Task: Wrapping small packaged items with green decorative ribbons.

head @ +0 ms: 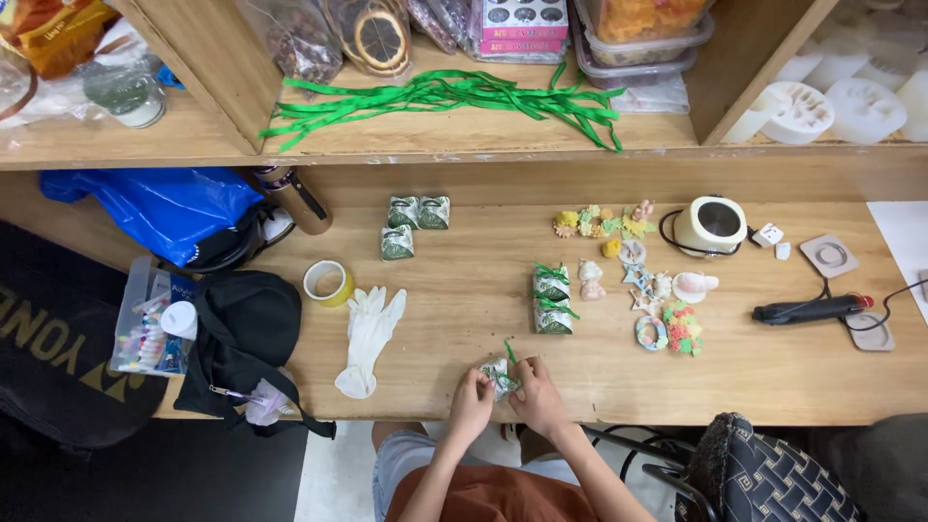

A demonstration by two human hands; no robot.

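Both my hands meet at the front edge of the wooden table [735, 372] on a small wrapped packet [499, 373] with a green ribbon. My left hand [471, 404] pinches its left side and my right hand [535, 394] pinches the ribbon at its right. Two finished packets tied with green ribbon [552, 299] lie just beyond. Three wrapped packets without ribbon [411, 224] sit farther back to the left. A loose bundle of green ribbons [454, 97] lies on the shelf above.
A white glove [369, 333] and a tape roll [328, 283] lie at the left, beside a black bag [242, 338]. Small colourful cast figures [657, 300], a white melting pot [713, 225] and a black glue gun [812, 309] stand at the right. A chair [764, 478] is at lower right.
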